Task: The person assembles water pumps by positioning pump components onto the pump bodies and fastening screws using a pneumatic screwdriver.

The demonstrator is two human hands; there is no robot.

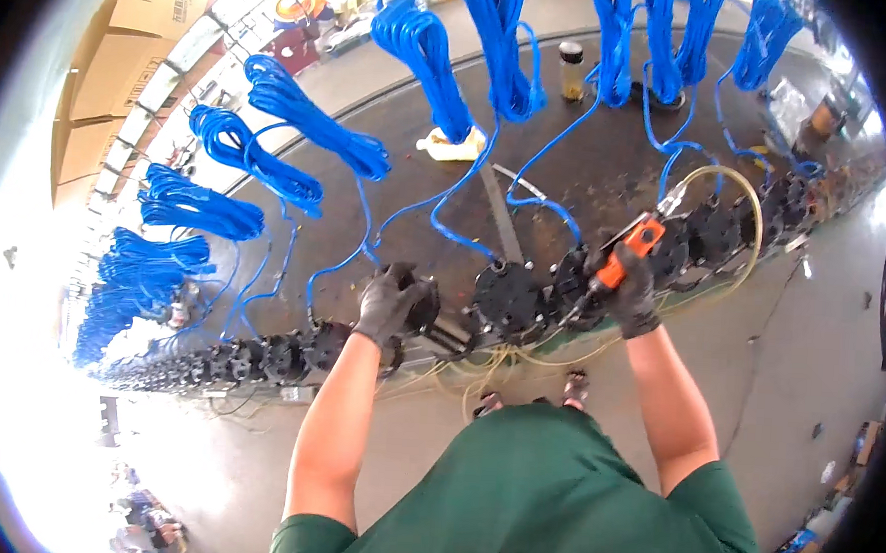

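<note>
A long dark table (629,166) curves across the workplace, its near edge lined with black round housings (510,300) from one end to the other. A worker in a green shirt (532,491) stands over it. Blue cable bundles (500,49) lie along the far side, several with a lead running to the row, so the cabling looks largely in place. A pale yellow hose (761,233) loops toward an orange tool (632,254), which sits over the near edge just right of the large central housing. The worker's gloved hands are well apart: the right hand (635,292) is closed around the tool, while the left hand (390,302) is at a tilted black disc (423,308); whether it grips the disc cannot be told. Work at the housings appears to be under way, not complete, though fasteners are too small to show which are finished and which remain. Smallest, a capped jar (571,73) stands at the back.
</note>
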